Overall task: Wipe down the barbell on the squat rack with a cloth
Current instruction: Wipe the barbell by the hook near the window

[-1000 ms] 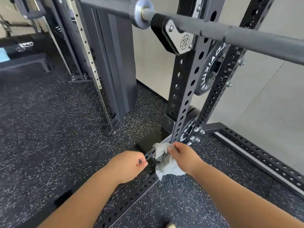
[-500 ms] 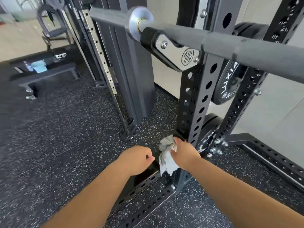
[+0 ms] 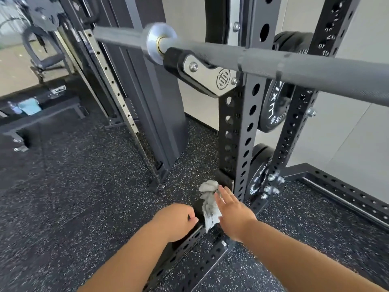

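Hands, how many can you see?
2. The left hand is curled low in the middle; the right hand, just beside it, holds a crumpled grey cloth. None seem hidden.

A grey barbell (image 3: 294, 66) crosses the upper frame from upper left to right edge, resting in a steel hook (image 3: 208, 77) on the black rack upright (image 3: 242, 127). Low at centre, the right hand (image 3: 233, 211) has its fingers stretched out, with a crumpled grey cloth (image 3: 208, 205) against its thumb side (the thumb is hidden). The left hand (image 3: 176, 221) is a closed fist just left of it.
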Available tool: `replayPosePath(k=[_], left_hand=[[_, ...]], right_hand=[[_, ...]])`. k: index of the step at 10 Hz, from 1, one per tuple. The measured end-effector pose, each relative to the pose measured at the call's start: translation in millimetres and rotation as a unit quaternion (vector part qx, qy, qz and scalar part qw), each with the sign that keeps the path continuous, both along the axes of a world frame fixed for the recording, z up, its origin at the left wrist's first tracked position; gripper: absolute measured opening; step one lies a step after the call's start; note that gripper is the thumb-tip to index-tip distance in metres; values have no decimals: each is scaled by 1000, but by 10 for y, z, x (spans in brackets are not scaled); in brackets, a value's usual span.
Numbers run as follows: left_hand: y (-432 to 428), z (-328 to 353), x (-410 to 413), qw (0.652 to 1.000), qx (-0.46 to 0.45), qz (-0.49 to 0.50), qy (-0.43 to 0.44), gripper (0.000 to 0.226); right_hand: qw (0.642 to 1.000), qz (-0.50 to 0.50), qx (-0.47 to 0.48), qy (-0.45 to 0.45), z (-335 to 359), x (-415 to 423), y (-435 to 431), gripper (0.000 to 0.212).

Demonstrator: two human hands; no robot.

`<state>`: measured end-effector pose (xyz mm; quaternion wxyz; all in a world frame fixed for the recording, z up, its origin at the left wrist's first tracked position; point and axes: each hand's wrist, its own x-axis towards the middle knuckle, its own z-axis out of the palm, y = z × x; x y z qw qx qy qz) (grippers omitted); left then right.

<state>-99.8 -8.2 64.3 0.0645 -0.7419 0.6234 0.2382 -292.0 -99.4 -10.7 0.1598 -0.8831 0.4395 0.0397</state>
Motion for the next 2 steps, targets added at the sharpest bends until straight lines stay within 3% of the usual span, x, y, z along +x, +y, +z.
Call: replayPosePath(k=[1,2], left_hand=[[106,4,97,1000,5,-16,-3,26],[255,26,204,999,4,-39,-10,27]], right_hand=[[999,-16,-37,18,36,17,86,85],[996,-79,-24,-33,146,87,257,72]])
